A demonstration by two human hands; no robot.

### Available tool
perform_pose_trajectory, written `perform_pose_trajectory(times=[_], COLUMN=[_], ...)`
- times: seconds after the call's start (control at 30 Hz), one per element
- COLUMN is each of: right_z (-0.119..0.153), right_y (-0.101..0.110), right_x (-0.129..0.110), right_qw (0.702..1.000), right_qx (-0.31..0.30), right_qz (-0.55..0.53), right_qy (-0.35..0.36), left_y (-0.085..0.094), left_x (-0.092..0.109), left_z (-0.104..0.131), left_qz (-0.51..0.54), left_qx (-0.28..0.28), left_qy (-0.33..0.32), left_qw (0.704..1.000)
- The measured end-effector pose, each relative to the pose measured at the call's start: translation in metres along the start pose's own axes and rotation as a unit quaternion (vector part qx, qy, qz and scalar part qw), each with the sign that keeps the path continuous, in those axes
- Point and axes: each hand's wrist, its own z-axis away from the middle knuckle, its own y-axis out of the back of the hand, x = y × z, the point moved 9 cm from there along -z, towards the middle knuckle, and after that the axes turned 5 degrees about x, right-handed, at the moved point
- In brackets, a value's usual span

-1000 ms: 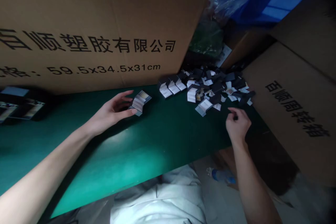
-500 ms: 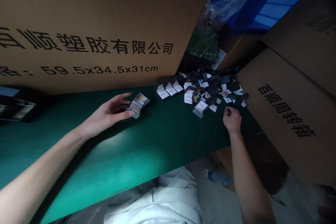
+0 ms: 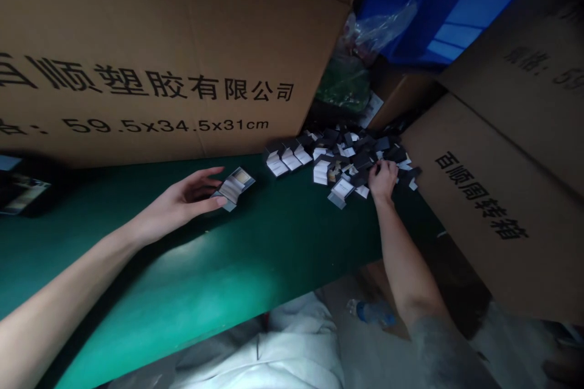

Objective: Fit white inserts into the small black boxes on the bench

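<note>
My left hand [image 3: 185, 197] pinches a small open box [image 3: 236, 187] at its near end, thumb on the lower flap and fingers along the far side. The box is dark outside and pale inside, with its flaps folded out, held just over the green table. My right hand [image 3: 384, 180] is at the near right side of a heap of small dark boxes [image 3: 364, 161], fingers curled down among them. What lies under those fingertips is hidden. Left of the heap, a short row of similar open boxes [image 3: 291, 156] lines up beside the carton.
A large printed cardboard carton [image 3: 182, 24] walls off the back of the green table [image 3: 191, 292]; another carton [image 3: 493, 213] stands at the right. Behind the heap are a clear plastic bag [image 3: 347, 79] and a blue bin [image 3: 410, 24]. Dark boxes [image 3: 22, 185] sit at far left.
My right hand has moved forward and left, from the table's right side onto the heap. My left hand keeps hold of the open box. The view has shifted slightly.
</note>
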Motion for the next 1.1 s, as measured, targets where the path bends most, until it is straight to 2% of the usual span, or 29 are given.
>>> perform_pose_trajectory(times=[0.17, 0.33, 0.57, 0.7, 0.83, 1.0, 1.1], right_z=[-0.008, -0.007, -0.003, 0.003, 0.002, 0.0, -0.002], right_y=[-0.002, -0.007, 0.006, -0.001, -0.011, -0.015, -0.019], right_x=[-0.005, -0.013, -0.006, -0.004, 0.005, 0.018, 0.028], right_qw=[1.0, 0.998, 0.992, 0.988, 0.968, 0.947, 0.922], right_qx=[0.01, -0.02, 0.054, 0.024, -0.001, 0.014, 0.015], right_qz=[0.016, -0.054, -0.11, -0.155, -0.246, -0.307, -0.36], right_qy=[-0.003, 0.036, -0.003, -0.013, -0.056, -0.099, -0.139], left_y=[0.001, 0.002, 0.001, 0.001, 0.0, 0.0, 0.001], left_x=[0.001, 0.001, 0.0, -0.001, 0.0, -0.001, 0.0], left_z=[0.0, 0.002, 0.001, 0.001, 0.002, 0.002, 0.001], left_qz=[-0.007, -0.007, -0.001, 0.0, 0.009, 0.007, 0.012], left_qx=[0.001, 0.0, -0.006, -0.008, -0.006, -0.004, 0.003], left_qy=[-0.006, 0.002, 0.01, 0.006, -0.002, 0.004, -0.002], left_qw=[1.0, 1.0, 1.0, 1.0, 1.0, 1.0, 1.0])
